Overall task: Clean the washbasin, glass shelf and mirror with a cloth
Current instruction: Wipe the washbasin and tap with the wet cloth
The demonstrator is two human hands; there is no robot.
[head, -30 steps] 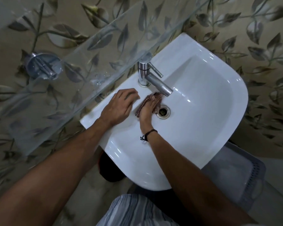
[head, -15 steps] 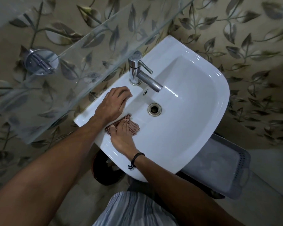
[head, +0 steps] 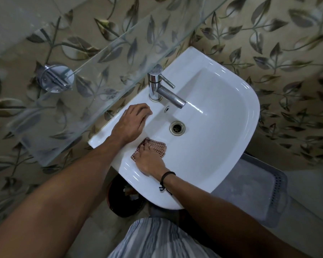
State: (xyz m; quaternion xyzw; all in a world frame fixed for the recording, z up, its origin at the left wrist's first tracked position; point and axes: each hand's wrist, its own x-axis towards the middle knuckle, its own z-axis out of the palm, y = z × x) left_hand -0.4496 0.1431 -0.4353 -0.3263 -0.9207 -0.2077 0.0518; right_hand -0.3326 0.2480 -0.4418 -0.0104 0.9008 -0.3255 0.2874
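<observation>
The right hand point(head: 149, 162) lies spread over a red-checked cloth point(head: 160, 145), fingers fairly flat, pressing it against the inner wall of the white washbasin point(head: 250, 101) at its near left edge, beside the drain point(head: 177, 128). A dark band point(head: 167, 176) circles that wrist. The left hand point(head: 131, 122) rests on the basin's left rim, holding nothing, fingers bent loosely over the inner edge just short of the chrome tap point(head: 160, 90). The glass shelf point(head: 104, 75) runs along the leaf-patterned wall above the basin's back edge, clamped in a round chrome bracket point(head: 55, 78). A dark bin point(head: 123, 202) sits on the floor beneath the basin.
</observation>
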